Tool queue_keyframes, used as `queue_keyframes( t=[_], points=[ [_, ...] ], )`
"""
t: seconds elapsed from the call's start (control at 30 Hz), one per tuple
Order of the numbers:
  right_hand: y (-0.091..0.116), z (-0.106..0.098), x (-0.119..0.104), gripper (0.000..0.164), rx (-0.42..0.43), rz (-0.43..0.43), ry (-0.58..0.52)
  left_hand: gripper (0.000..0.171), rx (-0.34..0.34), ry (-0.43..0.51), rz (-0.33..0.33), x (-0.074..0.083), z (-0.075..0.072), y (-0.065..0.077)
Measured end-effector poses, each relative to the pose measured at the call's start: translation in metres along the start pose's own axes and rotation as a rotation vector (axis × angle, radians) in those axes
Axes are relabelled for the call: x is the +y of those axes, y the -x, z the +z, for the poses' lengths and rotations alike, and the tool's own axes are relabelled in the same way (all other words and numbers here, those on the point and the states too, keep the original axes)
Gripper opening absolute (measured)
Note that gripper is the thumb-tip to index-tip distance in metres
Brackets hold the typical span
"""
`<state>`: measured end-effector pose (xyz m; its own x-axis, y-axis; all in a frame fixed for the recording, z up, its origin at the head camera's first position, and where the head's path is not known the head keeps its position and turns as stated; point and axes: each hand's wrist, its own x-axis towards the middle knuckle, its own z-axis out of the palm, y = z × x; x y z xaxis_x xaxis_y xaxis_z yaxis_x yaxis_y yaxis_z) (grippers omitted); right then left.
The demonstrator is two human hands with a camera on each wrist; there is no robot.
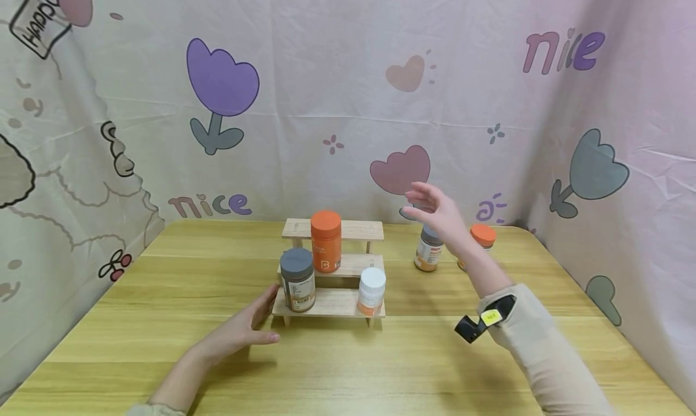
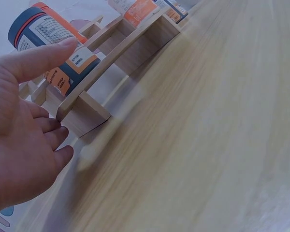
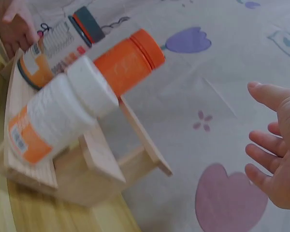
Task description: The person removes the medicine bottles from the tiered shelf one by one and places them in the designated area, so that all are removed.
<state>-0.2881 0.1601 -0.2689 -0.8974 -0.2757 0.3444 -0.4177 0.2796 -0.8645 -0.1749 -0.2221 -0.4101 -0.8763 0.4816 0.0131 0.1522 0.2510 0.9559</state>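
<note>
A three-tier wooden stand (image 1: 337,301) is on the table. On its lowest step are a grey-capped bottle (image 1: 298,283) at the left and a small white bottle (image 1: 372,290) at the right. An orange bottle (image 1: 326,242) stands on the middle step. My left hand (image 1: 241,331) is at the stand's left end, thumb apart, fingertips right by the bottom step. Holding nothing, my right hand (image 1: 437,214) is raised right of the stand, its fingers loosely bent. Below it in the head view is another grey-capped bottle (image 1: 429,250), partly covered by the hand.
An orange-capped bottle (image 1: 483,236) stands at the back right, partly hidden by the right forearm. The wooden table (image 1: 348,374) reaches back to a printed curtain (image 1: 326,72), which also hangs along both sides. A black band (image 1: 486,319) is around the right wrist.
</note>
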Motion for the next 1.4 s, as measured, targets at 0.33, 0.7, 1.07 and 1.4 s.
queue_keyframes(
  t=[0.33,0.7,1.07,1.4],
  points=[
    [-0.011,0.034,-0.019,0.058,-0.087,-0.036,-0.071,0.098,-0.002,-0.009,0.013,0.000,-0.001,0.000],
    [-0.016,0.067,-0.019,0.061,-0.162,-0.049,-0.063,0.098,-0.002,-0.013,0.005,0.000,0.000,0.001],
    [-0.017,0.092,-0.016,0.064,-0.227,-0.049,-0.053,0.098,0.006,-0.018,0.001,0.001,0.001,0.001],
    [-0.020,0.109,-0.014,0.067,-0.255,-0.028,-0.019,0.099,0.004,-0.027,-0.013,0.005,0.002,0.002]
  ],
)
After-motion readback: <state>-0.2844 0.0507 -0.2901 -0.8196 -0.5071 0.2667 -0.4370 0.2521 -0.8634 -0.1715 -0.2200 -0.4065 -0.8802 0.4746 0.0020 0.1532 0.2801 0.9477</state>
